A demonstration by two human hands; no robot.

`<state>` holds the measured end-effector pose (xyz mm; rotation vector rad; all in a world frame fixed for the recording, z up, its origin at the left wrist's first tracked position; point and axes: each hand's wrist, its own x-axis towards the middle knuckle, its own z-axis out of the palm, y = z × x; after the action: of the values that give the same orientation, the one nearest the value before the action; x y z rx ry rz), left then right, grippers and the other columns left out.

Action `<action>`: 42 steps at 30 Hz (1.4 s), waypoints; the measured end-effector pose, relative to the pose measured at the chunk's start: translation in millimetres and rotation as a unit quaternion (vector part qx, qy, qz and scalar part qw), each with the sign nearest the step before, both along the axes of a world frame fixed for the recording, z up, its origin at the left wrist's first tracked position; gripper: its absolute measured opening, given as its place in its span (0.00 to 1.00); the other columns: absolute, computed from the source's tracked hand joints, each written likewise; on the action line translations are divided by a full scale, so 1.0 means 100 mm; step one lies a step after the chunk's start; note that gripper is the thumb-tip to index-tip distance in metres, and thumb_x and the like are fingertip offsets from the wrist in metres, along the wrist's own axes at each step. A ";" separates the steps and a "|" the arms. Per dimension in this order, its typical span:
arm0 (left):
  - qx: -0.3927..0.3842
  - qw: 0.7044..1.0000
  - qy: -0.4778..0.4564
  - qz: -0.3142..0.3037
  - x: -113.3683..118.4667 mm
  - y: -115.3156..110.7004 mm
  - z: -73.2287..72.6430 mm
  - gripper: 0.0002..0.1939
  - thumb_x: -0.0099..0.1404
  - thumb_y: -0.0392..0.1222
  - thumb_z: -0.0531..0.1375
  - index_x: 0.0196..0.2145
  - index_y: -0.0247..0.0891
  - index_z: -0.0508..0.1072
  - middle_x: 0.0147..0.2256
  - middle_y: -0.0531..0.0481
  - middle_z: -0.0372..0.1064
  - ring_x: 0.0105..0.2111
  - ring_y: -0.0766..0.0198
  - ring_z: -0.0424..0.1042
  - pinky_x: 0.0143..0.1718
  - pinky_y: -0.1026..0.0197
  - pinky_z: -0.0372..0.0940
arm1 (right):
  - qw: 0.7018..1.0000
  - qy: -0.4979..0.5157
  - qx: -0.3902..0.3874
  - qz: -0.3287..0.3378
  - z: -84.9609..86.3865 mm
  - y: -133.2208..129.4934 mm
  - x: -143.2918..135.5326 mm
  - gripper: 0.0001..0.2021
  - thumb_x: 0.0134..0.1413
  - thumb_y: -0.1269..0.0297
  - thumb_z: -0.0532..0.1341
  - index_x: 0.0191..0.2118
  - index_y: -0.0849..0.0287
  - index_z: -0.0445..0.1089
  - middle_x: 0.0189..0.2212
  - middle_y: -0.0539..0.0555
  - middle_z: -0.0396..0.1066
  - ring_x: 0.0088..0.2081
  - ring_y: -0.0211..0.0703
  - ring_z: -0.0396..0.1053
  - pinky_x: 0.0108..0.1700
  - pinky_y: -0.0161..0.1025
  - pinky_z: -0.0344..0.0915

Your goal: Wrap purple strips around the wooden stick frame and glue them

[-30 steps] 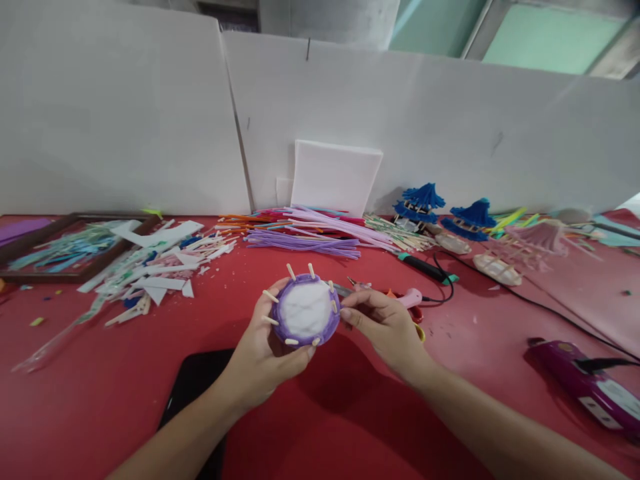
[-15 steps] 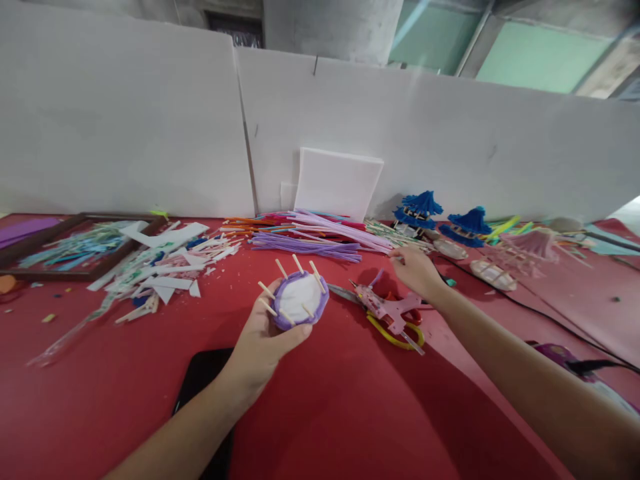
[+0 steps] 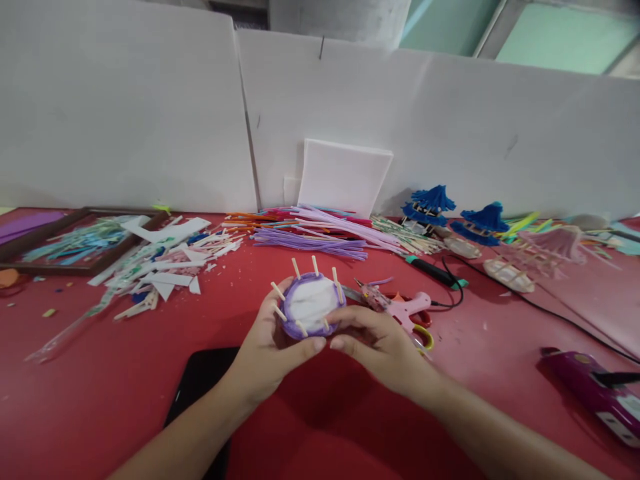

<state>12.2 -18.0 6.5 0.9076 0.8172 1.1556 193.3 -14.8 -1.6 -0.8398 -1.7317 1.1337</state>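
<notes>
A round white disc (image 3: 313, 303) with a purple fuzzy rim and several short wooden sticks standing around its edge is held above the table, its top tilted toward me. My left hand (image 3: 270, 340) wraps its left and lower side, thumb along the near rim. My right hand (image 3: 387, 343) has its fingers closed at the disc's lower right edge, by a stick. Just beyond that hand lie a pink glue gun (image 3: 407, 308) and yellow-handled scissors (image 3: 425, 337), partly covered. A black and green tool (image 3: 434, 272) with a cord rests farther back.
Purple pipe cleaners (image 3: 310, 244) lie in a pile before the white paper sheets (image 3: 345, 177). Paper scraps (image 3: 173, 277) and a brown frame (image 3: 65, 267) are at left. Blue roofed models (image 3: 429, 207) and a pink one (image 3: 555, 243) stand right. A purple power strip (image 3: 593, 390) and black phone (image 3: 200, 393) lie nearer.
My right hand has come back from near the pipe cleaners to the disc's right edge, uncovering the black and green tool. My left hand still holds the disc, now slightly farther right.
</notes>
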 end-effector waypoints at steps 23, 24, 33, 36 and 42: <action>-0.084 0.982 0.077 0.148 -0.14 0.14 -0.13 0.13 0.49 0.48 0.69 0.30 0.37 0.79 0.28 0.51 0.76 0.32 0.66 0.74 0.39 0.65 0.68 | 0.980 0.133 -0.003 -0.151 -0.11 0.02 -0.01 0.09 0.44 0.69 0.68 0.32 0.54 0.70 0.28 0.47 0.72 0.30 0.36 0.71 0.32 0.32 0.69; -0.089 0.984 0.073 0.136 -0.14 0.15 -0.12 0.14 0.48 0.47 0.69 0.31 0.37 0.79 0.29 0.50 0.77 0.32 0.65 0.74 0.41 0.64 0.68 | 0.979 0.138 -0.005 -0.149 -0.11 0.01 -0.01 0.09 0.44 0.69 0.68 0.33 0.54 0.70 0.29 0.47 0.72 0.30 0.36 0.71 0.33 0.32 0.69; -0.048 0.999 -0.016 0.011 -0.08 0.09 -0.07 0.23 0.51 0.31 0.65 0.47 0.42 0.75 0.45 0.46 0.75 0.49 0.56 0.70 0.56 0.53 0.59 | 0.982 0.140 -0.014 -0.129 -0.13 0.01 -0.02 0.08 0.45 0.67 0.68 0.33 0.55 0.70 0.29 0.49 0.72 0.31 0.37 0.71 0.34 0.33 0.70; -0.012 0.998 -0.046 -0.045 -0.06 0.03 -0.06 0.41 0.49 0.26 0.64 0.59 0.50 0.60 0.56 0.47 0.65 0.55 0.54 0.64 0.56 0.52 0.58 | 0.985 0.118 -0.012 -0.127 -0.11 0.00 -0.03 0.08 0.45 0.67 0.68 0.33 0.55 0.70 0.29 0.49 0.72 0.31 0.37 0.72 0.34 0.33 0.70; 0.087 0.993 0.040 -0.074 -0.04 -0.05 -0.01 0.54 0.53 0.32 0.65 0.65 0.53 0.33 0.60 0.42 0.58 0.57 0.52 0.62 0.56 0.50 0.59 | 0.995 0.061 0.024 -0.075 -0.11 -0.06 -0.03 0.06 0.50 0.66 0.66 0.35 0.56 0.70 0.29 0.50 0.73 0.32 0.37 0.72 0.35 0.33 0.70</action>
<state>8.0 -23.4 5.3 1.1457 0.7083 1.0784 190.0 -20.5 -12.3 -0.8389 -1.5616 1.0180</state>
